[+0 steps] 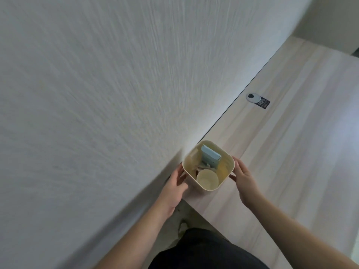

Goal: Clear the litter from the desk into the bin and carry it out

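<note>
A small cream bin [227, 158] with rounded corners stands on the corner of the pale wooden desk [291, 144], close to the white wall. Inside it lie a paper cup [207, 179], a light blue carton [210, 155] and some crumpled scraps. My left hand [174, 184] is against the bin's left side, fingers fairly straight along the wall of the bin. My right hand [243, 176] is at the bin's right side, fingers reaching toward its rim. The frame is blurred, so I cannot tell how firmly either hand touches the bin.
A white textured wall [97, 94] fills the left. A round grey cable grommet [252, 97] and a small black sticker [264, 102] sit on the desk near its back edge. Floor and my dark trousers show below the desk corner.
</note>
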The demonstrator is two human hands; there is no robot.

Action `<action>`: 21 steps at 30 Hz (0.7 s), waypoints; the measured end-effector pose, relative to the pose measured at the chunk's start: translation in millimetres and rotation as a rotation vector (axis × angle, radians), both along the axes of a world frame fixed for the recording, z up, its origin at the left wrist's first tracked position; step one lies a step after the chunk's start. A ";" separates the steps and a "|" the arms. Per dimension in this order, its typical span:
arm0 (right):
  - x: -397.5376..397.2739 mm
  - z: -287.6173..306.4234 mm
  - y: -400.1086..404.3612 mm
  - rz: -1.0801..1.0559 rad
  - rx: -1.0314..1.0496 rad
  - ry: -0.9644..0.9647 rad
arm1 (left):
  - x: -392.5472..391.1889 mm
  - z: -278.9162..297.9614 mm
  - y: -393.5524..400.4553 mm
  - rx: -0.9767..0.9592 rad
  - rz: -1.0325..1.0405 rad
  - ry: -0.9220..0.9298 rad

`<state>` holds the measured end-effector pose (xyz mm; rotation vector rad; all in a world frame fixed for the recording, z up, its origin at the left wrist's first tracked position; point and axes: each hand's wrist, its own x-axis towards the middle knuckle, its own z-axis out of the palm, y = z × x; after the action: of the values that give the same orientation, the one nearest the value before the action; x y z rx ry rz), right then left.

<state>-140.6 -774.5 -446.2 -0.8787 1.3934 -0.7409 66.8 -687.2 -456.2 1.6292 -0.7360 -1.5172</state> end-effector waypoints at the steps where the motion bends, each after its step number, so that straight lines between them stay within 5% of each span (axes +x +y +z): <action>1: -0.5 -0.5 0.1 -0.018 0.009 0.002 | 0.5 -1.6 -0.1 -0.002 0.000 0.010; 9: -8.3 -10.7 26.4 -0.276 0.450 -0.133 | -11.7 -10.5 12.6 0.109 0.088 0.217; 21: 32.1 5.8 13.6 -0.143 0.425 -0.271 | -1.8 5.4 -4.0 0.120 0.286 0.351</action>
<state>-108.6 -760.9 -440.4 -0.3362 1.3110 -0.6122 65.0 -691.2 -450.8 1.4265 -0.2141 -1.5994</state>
